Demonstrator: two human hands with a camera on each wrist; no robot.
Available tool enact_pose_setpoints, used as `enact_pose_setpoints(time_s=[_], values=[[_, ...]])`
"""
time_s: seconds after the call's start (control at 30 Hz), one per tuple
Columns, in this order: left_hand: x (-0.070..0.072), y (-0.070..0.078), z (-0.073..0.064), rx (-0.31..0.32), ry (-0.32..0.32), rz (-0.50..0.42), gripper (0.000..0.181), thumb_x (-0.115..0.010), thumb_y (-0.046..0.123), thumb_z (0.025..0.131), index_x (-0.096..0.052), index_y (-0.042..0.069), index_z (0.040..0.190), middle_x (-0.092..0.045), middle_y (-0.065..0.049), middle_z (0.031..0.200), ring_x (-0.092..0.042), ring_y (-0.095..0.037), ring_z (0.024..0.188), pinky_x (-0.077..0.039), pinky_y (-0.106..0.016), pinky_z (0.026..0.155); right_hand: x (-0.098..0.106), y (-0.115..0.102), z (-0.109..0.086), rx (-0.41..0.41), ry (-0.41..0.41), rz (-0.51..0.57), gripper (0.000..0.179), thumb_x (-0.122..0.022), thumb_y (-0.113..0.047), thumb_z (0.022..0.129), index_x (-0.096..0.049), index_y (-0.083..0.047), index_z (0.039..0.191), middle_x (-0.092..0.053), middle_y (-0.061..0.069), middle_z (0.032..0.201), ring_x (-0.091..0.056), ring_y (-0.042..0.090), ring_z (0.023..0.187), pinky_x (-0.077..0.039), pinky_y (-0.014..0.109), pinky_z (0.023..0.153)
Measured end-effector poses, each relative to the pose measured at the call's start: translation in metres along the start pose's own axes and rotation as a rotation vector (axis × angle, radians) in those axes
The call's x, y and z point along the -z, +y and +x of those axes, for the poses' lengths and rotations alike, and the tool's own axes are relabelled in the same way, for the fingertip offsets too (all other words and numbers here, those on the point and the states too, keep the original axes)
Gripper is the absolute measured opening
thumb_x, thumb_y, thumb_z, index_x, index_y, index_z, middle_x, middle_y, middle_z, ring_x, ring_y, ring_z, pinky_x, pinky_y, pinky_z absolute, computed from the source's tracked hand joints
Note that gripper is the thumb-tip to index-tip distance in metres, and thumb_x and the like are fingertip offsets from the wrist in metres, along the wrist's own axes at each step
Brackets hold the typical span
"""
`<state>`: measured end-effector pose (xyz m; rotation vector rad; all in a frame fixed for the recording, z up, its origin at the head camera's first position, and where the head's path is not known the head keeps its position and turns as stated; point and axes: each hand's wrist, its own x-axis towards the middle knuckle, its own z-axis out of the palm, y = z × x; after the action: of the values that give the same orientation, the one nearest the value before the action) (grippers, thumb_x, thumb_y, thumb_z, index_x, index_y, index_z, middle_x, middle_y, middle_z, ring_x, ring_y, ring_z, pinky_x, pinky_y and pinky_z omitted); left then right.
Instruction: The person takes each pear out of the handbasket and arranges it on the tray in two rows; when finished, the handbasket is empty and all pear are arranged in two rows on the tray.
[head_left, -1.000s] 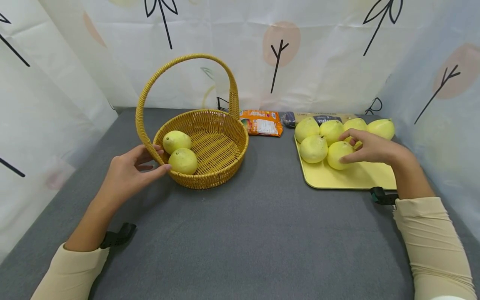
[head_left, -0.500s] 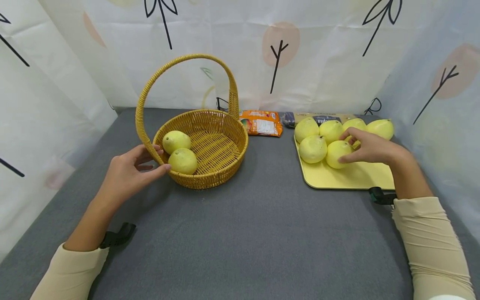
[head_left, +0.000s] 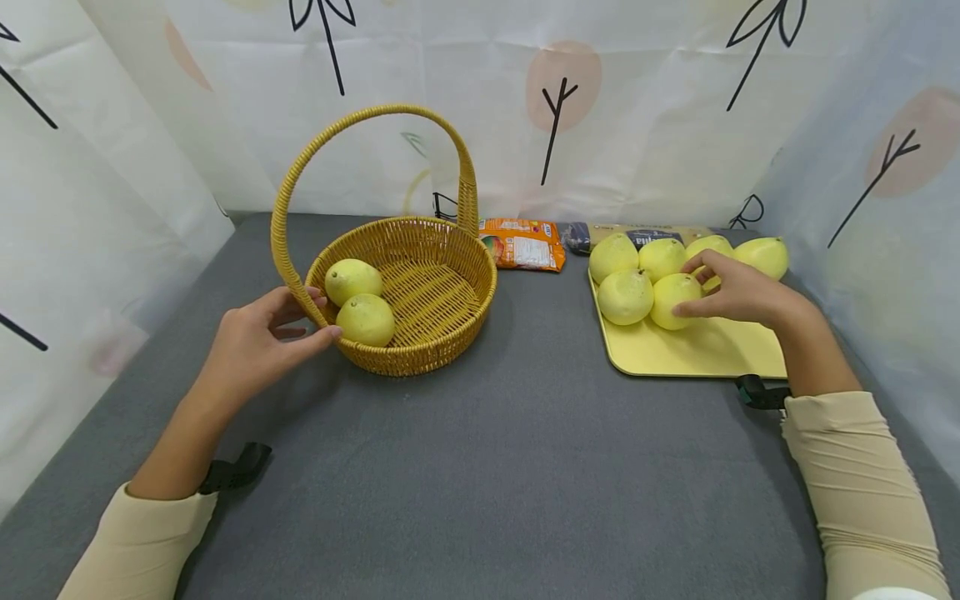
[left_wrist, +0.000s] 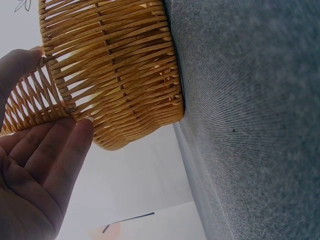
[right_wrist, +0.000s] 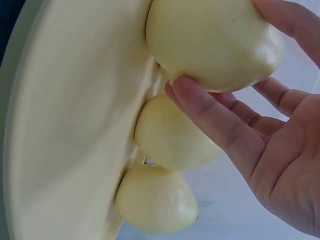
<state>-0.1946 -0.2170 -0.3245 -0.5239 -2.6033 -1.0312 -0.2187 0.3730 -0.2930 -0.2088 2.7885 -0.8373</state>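
Yellow fruit is sitting at three o'clock in the head view, over the yellow tray. The right hand is holding it from its three o'clock side, the thumb pressing the near face and the fingers curving over the far one, spread as widely as the fruit; the hand is hiding its edge and whatever lies behind. Other tray fruits are crowding around its nine-to-one o'clock side. Toward nine o'clock, the left hand is gripping the handle base of the wicker basket, where two basket fruits are lying. An orange packet is resting at one o'clock; a long packet at two is being partly covered, its lettering hard to read.

In the left wrist view, the basket is filling eleven o'clock, cut off above, its weave obscuring the contents. The thumb is touching it at ten, the fingers, fairly straight, at eight.

In the right wrist view, the held fruit is running off the top at one o'clock, between thumb and fingers. Whether it is bearing on the tray, I cannot tell.
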Motion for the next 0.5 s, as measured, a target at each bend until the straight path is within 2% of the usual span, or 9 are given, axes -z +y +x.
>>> enact_pose_setpoints(time_s=[0.17,0.37,0.5], values=[[0.0002,-0.0001,0.0005,-0.002,0.004,0.009,0.043,-0.083,0.032,0.085,-0.068,0.009,0.117,-0.072,-0.005,0.109,-0.069,-0.018,0.095,-0.057,-0.014,0.077,-0.0004,0.0005,-0.0006,0.003,0.016,0.018,0.071,-0.077,-0.024,0.091,-0.036,0.008,0.14,-0.039,0.037,0.136,-0.044,0.054,0.123,-0.046,0.064,0.095],[0.0003,0.0,0.0005,0.001,0.005,0.005,0.043,-0.083,0.031,0.085,-0.068,0.009,0.118,-0.072,-0.004,0.109,-0.068,-0.008,0.094,-0.057,-0.016,0.078,-0.0006,0.0011,-0.0008,-0.01,0.031,0.034,0.072,-0.078,-0.025,0.091,-0.036,0.006,0.141,-0.04,0.037,0.136,-0.047,0.059,0.12,-0.046,0.065,0.095],[0.0001,-0.0003,0.0,0.001,0.006,0.006,0.042,-0.083,0.031,0.085,-0.068,0.008,0.118,-0.071,-0.004,0.109,-0.069,-0.015,0.094,-0.057,-0.015,0.077,-0.0008,0.0017,-0.0006,-0.013,0.037,0.029,0.072,-0.078,-0.026,0.09,-0.037,0.005,0.141,-0.041,0.038,0.135,-0.048,0.06,0.119,-0.046,0.065,0.095]])
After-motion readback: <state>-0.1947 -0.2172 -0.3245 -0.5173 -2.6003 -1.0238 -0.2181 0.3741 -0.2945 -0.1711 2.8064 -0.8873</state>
